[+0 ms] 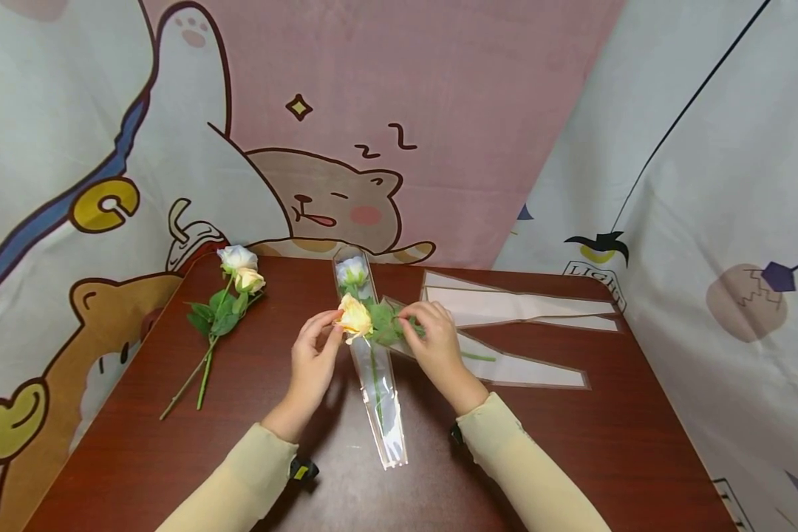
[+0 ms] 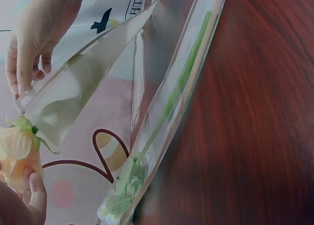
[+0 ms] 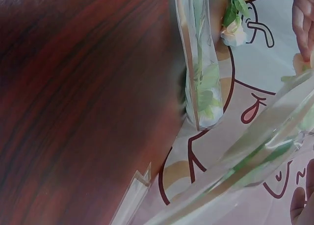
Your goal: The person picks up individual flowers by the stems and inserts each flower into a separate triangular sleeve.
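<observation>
My left hand (image 1: 314, 362) pinches the head of a yellow rose (image 1: 355, 318) between thumb and fingers. The rose's green stem runs rightward inside a clear, white-backed flower sleeve (image 1: 522, 363), its bloom showing at the open end. With thumb and fingertips, my right hand (image 1: 439, 355) pinches that sleeve's edge beside the leaves; in the left wrist view the raised sleeve (image 2: 73, 97) slants away from the bloom. Below this, another clear sleeve (image 1: 392, 425) lies lengthwise on the table, holding a pale bluish-white rose (image 1: 352, 271). The yellow rose partly covers it from above.
A white rose (image 1: 238, 258) and a yellowish rose (image 1: 249, 280) lie with crossed stems at the table's left. Several flat sleeves (image 1: 479, 304) overlap at the back right. A printed cloth (image 1: 439, 148) hangs behind the dark wooden table (image 1: 558, 458).
</observation>
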A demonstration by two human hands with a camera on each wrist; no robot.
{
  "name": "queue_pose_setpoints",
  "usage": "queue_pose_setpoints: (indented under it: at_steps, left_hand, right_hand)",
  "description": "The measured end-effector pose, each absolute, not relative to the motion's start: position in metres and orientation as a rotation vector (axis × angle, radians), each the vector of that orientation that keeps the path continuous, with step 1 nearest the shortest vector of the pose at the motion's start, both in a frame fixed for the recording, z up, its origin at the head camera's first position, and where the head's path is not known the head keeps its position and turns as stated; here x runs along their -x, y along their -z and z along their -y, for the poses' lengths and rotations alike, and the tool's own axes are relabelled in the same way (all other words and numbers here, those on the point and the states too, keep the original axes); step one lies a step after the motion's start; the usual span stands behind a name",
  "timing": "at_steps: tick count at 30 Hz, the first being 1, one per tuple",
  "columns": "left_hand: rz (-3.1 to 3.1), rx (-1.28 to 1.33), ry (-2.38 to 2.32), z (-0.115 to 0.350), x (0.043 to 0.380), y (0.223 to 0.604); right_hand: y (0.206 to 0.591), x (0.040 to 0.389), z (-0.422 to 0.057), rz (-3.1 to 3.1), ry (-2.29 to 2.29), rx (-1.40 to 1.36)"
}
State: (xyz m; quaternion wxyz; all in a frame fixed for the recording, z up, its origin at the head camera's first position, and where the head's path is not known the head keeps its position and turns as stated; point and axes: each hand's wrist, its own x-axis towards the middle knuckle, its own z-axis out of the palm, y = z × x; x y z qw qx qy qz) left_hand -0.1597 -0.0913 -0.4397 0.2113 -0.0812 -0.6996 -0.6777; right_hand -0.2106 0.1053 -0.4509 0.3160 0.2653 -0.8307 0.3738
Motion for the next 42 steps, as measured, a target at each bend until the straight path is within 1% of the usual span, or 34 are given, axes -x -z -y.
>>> queue_pose_setpoints:
  at_steps: [9,20,28,42]
  left_hand:
    - [1.973,0.285,1.886,0.077,0.158,0.441]
    - [1.969,0.305,1.857,0.072,0.158,0.441]
    - [1.987,0.329,1.734,0.069,0.161,0.443]
    - [2.013,0.356,1.684,0.076,0.175,0.47]
  right_hand:
    - [0.453,0.208,-0.099,2.184,-0.968,-0.732]
    - [0.451,0.206,-0.094,2.164,-1.0,-0.742]
    - [0.449,0.207,-0.094,2.157,-1.01,-0.737]
    - [0.45,0.206,-0.097,2.165,-1.011,-0.732]
